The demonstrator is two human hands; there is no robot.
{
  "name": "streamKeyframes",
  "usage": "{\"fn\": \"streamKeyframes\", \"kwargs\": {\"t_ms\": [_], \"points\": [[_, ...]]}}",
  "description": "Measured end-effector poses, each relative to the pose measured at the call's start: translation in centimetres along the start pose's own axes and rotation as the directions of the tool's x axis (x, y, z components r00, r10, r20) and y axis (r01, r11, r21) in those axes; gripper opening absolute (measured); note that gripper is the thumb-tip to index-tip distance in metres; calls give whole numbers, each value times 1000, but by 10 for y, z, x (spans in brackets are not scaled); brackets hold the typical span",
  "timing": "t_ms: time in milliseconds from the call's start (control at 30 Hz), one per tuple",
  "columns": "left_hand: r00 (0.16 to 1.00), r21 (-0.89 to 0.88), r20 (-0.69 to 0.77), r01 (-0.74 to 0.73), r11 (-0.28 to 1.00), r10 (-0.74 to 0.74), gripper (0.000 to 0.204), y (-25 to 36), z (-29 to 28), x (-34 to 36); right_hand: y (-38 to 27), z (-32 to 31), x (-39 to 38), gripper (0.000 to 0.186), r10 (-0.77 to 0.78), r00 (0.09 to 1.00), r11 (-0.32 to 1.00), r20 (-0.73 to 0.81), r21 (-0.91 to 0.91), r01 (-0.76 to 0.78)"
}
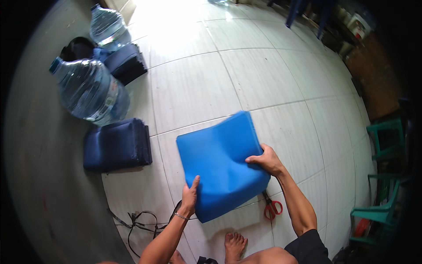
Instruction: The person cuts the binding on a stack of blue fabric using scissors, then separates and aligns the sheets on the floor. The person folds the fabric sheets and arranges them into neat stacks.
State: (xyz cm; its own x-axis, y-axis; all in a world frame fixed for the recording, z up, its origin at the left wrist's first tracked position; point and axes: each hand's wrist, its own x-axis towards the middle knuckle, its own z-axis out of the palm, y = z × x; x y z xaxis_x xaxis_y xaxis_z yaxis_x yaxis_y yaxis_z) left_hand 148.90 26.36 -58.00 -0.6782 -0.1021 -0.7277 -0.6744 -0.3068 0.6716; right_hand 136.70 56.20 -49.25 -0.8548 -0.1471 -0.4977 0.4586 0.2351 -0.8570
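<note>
A bright blue stack of soft sheets (222,167) is held slightly tilted in front of me. My left hand (190,198) grips its left edge near the lower corner, thumb on top and fingers hidden beneath. My right hand (266,160) holds the right edge higher up, thumb pressed on the upper face. Scissors with red handles (273,209) lie on the floor below the right side, blades partly covered by the blue sheets. Loose black straps (134,224) are at lower left. A navy folded bundle (112,145) rests left of the blue stack.
Large clear plastic bottles (92,92) stand by another navy bundle (123,64) at upper left, along a grey wall (39,154). Green plastic stools (378,202) line the right, near a brown board (369,83). Blue chair legs (294,13) are at the back. My bare foot (235,244) rests on the tiles.
</note>
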Motion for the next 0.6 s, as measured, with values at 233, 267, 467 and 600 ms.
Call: {"fn": "streamKeyframes", "kwargs": {"t_ms": [233, 267, 467, 600], "points": [[994, -88, 91, -44, 995, 52, 60, -21, -41, -4, -31, 37, -68, 69, -489, 872, 812, 32, -350, 468], [977, -157, 166, -108, 982, 134, 57, -22, -47, -4, -30, 41, -71, 68, -545, 838, 775, 28, -363, 517], [971, 76, 209, -131, 988, 113, 48, 20, -64, 22, -15, 36, -53, 68, -559, 828, 762, 46, -366, 534], [948, 262, 291, -211, 942, 131, 65, 61, -58, 41, 12, 15, -42, 75, -365, 930, 898, -34, -276, 342]]}}
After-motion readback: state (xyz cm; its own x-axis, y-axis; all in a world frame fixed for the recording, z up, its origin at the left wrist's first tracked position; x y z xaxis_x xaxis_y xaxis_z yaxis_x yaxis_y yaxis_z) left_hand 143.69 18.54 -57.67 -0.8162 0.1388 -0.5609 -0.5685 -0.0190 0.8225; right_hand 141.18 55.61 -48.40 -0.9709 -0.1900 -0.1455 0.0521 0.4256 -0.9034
